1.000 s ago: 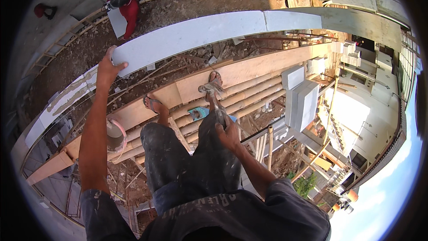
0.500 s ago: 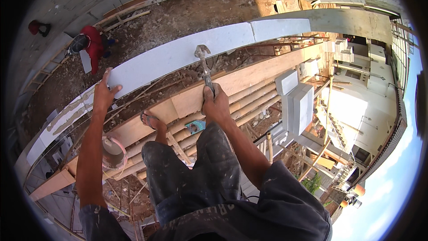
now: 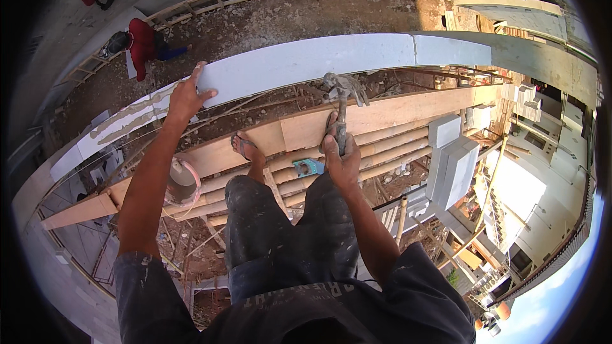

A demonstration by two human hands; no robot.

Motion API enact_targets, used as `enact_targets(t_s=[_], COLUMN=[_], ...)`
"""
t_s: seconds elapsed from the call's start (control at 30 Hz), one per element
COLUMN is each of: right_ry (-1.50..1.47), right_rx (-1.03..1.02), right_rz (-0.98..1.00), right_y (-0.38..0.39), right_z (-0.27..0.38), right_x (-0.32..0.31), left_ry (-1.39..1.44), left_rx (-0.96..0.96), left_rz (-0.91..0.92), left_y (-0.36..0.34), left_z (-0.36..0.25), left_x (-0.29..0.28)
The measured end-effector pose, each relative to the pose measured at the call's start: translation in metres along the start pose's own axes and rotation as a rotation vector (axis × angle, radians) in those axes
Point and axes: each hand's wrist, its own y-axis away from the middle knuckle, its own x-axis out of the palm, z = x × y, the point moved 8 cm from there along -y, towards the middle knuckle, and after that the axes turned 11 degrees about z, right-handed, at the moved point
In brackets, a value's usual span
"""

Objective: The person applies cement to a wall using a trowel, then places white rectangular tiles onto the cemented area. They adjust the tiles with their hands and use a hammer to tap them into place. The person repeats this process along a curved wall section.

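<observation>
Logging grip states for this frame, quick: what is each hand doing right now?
Left hand: open, resting on the long white beam.
Right hand: closed around the hammer, head raised.

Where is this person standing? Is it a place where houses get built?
Most likely a building site, high up on scaffolding. The right hand grips a claw hammer, the left hand rests on a long white beam, and wooden planks run underfoot above bare dirt.
</observation>
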Motion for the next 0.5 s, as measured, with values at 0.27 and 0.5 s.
enact_targets(t_s=[0.27, 0.5], right_ry=[0.213, 0.079], right_rx=[0.509, 0.772], right_rz=[0.140, 0.156], right_y=[0.055, 0.052], right_z=[-0.109, -0.223], right_x=[-0.042, -0.102], left_ry=[-0.203, -0.050], left_rx=[0.126, 0.442], left_rz=[-0.317, -0.183], left_y=[0.014, 0.118], left_z=[-0.028, -0.095], left_x=[-0.024, 0.087])
